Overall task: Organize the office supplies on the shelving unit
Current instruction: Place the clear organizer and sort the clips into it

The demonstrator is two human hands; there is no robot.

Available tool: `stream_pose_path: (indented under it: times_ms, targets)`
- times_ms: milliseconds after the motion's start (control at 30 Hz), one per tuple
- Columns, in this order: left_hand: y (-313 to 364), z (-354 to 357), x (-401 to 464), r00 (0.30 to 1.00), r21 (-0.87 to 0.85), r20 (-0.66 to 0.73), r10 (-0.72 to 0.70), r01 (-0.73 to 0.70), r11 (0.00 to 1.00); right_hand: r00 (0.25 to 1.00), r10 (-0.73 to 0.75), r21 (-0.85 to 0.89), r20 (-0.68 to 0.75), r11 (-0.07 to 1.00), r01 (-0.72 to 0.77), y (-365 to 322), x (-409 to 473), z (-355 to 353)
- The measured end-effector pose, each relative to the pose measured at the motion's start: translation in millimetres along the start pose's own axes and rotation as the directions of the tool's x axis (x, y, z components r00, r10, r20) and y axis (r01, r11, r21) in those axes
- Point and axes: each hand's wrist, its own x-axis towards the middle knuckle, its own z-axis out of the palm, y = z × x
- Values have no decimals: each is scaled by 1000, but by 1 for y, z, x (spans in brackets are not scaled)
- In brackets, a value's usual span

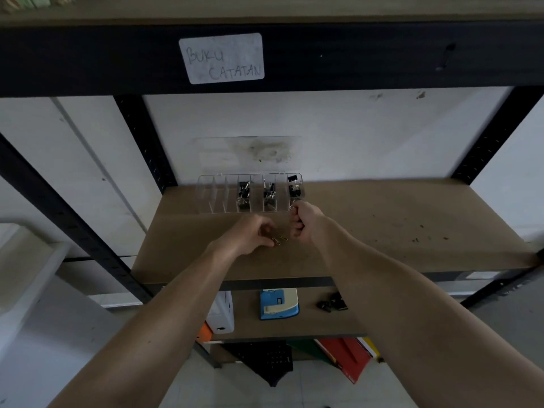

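In the head view, your two forearms reach over the brown shelf board (368,225) of the black-framed shelving unit (141,142). Your left hand (250,235) rests on the board with its fingers curled downward, the fingertips touching or pinching small gold paper clips (279,240) that lie on the board just beside it; whether the clips are lifted cannot be told. Your right hand (304,220) is closed into a loose fist at the front right corner of the clear compartment box (250,194), with a small metal loop showing at its fingertips; what the fist holds cannot be identified. The box stands at the back of the board against the white wall, its transparent lid (248,153) raised behind it. Three compartments hold black binder clips (243,194); the leftmost compartments appear unfilled. A white label (222,58) on the upper beam reads "BUKU CATATAN". On the shelf below lie a blue hole punch (279,304), loose black clips (332,303) and a white binder (222,313).
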Motion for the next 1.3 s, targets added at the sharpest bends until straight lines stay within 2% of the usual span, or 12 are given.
stream_pose_path:
  times_ms: [100,233,467,800,1000,1067,1133,1300]
  targets:
    - [12,5,6,999,39,-17,50,-49,998,1000,-8,-2,-20,1000,8,2,0,-3]
    - [18,9,14,991,110,44,128,-132,985,999,-26,5,-41,1000,26,3,-1,-4]
    - [17,14,15,993,125,-7,117,-115,986,998,-32,20,-47,999,33,0,-1,-4]
    - [21,18,13,995,186,47,87,-94,978,999,-33,4,-38,999,33,-4,-3,-5]
    - [6,3,8,997,-76,-77,-22,16,997,1000,-26,49,-17,998,27,-2,-2,-3]
    - [-1,-3,5,995,-114,-86,-54,44,992,1000,-19,63,-12,998,19,-2,-1,-3]
    - [-3,-7,1,998,-87,-47,-46,42,995,1000,-12,63,-7,998,12,-2,0,-3]
    - [4,-6,-4,996,104,75,40,-48,993,1000,-14,39,-18,999,15,0,0,-1]
